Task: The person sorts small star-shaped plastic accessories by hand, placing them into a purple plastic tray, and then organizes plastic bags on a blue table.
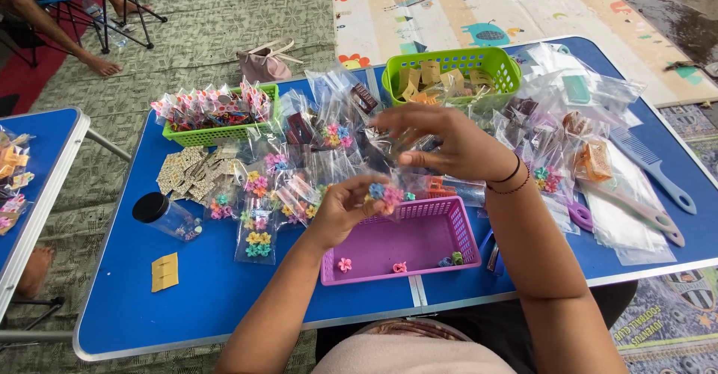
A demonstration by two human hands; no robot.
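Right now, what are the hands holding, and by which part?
The left hand pinches a small clear bag of flower-shaped clips near one end, above the purple basket. Whether the right hand holds anything cannot be told.

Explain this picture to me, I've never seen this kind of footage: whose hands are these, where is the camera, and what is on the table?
The one camera sits on a person's head, looking down at their own bare hands over a blue table. The left hand holds small flower clips above a purple basket with a few more clips inside. The right hand hovers open over clear bags of clips. Around lie two green baskets, a jar and combs.
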